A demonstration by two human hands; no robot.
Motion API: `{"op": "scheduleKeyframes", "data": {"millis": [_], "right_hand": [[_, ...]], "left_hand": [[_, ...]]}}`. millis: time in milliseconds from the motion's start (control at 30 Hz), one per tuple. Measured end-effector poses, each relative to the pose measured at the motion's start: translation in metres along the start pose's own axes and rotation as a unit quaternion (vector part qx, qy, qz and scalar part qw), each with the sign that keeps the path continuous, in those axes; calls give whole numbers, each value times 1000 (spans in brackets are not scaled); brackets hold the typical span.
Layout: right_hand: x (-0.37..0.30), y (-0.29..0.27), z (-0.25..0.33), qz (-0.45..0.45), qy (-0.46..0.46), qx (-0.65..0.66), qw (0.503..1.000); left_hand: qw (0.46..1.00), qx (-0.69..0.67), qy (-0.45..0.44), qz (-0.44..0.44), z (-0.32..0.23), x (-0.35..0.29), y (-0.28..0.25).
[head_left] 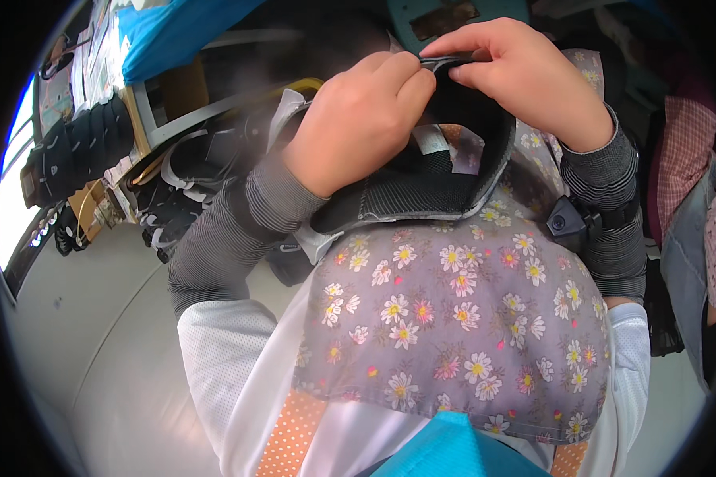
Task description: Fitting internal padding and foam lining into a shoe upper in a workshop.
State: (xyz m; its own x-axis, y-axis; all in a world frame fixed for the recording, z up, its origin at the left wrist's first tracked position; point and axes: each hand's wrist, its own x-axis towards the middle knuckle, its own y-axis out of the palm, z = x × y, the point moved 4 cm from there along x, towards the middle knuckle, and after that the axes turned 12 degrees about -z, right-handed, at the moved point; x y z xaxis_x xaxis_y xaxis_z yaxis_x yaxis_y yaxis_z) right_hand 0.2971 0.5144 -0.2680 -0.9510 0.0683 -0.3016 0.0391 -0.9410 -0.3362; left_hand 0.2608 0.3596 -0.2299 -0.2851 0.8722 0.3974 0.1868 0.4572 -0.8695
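Observation:
A black mesh-lined sewn piece (417, 196) with grey edging lies curved over my lap, its kind not clear. My left hand (362, 119) is closed, its fingers pinching the piece's far edge. From the right, my right hand (525, 83) grips that same edge between thumb and forefinger, a short way from the left fingertips. A white label (431, 139) shows inside the loop of the piece. Below it a grey floral apron (453, 318) covers my front and lap.
At the left, several black pieces with grey trim (80, 151) are stacked by a pale frame (167, 119). A bright blue cloth or bag (167, 36) hangs above them. On the right sits another person in a checked garment (684, 151). The pale floor (127, 350) shows lower left.

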Motion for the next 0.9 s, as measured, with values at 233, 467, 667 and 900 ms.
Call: {"op": "scheduleKeyframes", "data": {"millis": [233, 467, 667, 900], "right_hand": [[-3, -11, 29, 33, -94, -56, 993], [-2, -15, 27, 127, -85, -11, 988], [-2, -13, 25, 110, -117, 51, 986], [-1, -15, 27, 114, -83, -13, 990]], "left_hand": [[999, 25, -11, -18, 11, 9, -5], [999, 39, -35, -2, 16, 12, -7], [993, 48, 8, 105, 17, 5, 11], [989, -8, -8, 147, 23, 7, 8]]}}
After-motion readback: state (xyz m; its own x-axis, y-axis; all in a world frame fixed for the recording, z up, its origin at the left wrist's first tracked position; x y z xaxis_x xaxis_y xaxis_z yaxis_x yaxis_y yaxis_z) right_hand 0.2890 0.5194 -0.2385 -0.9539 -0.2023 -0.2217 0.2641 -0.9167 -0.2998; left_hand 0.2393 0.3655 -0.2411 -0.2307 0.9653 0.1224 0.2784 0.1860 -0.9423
